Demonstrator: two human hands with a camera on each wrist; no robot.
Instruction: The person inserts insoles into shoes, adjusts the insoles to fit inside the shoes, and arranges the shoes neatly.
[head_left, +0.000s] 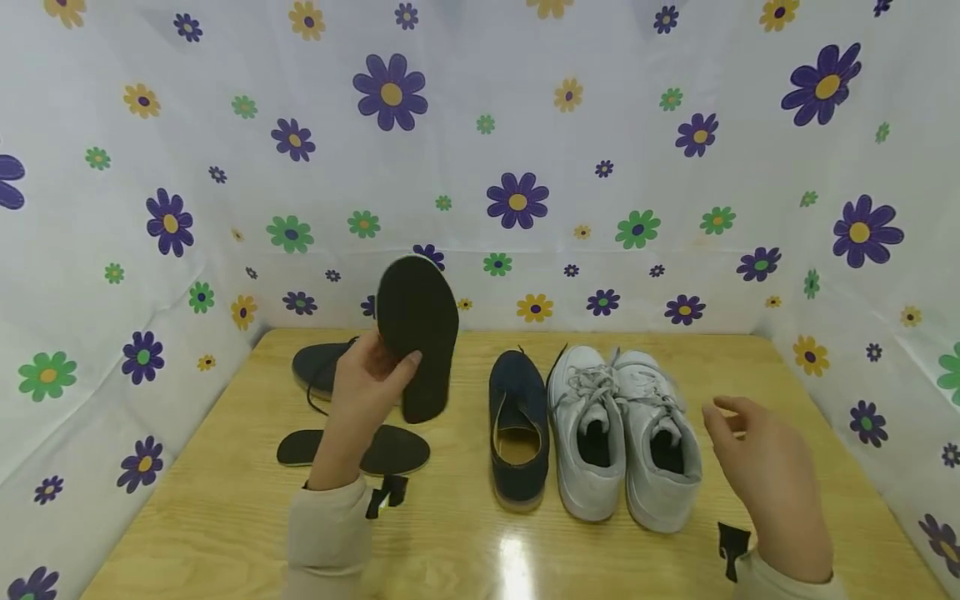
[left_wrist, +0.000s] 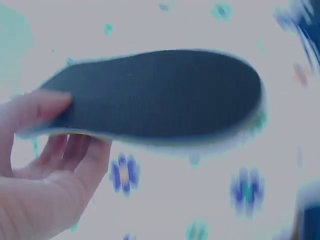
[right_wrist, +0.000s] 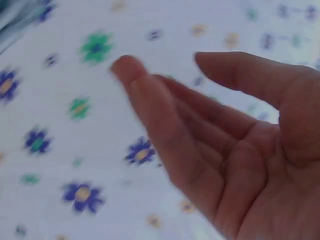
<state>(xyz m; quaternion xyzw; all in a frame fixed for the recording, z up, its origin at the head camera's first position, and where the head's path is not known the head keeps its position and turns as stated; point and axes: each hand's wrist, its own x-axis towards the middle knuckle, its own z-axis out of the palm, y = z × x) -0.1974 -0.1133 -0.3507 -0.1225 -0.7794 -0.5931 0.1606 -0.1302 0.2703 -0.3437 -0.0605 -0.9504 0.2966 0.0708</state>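
My left hand [head_left: 367,392] pinches a black insole [head_left: 417,321] and holds it up above the table, its wide end on top. In the left wrist view the thumb presses the insole's dark face [left_wrist: 165,95] near the narrow end, with the fingers behind it. A second insole [head_left: 397,451] lies flat on the table, partly hidden by the left forearm. Behind the left hand is a dark blue shoe [head_left: 313,367], turned sideways. My right hand [head_left: 765,458] hovers at the right, beside the white sneakers, its fingers [right_wrist: 160,115] loosely bent and nothing between them and the thumb.
Another dark blue shoe [head_left: 518,425] stands mid-table, heel toward me. Close on its right are two white sneakers, one left [head_left: 591,467] and one right [head_left: 667,487], with laces on. A flower-patterned cloth [head_left: 450,167] walls the wooden table [head_left: 450,542] at the back and sides.
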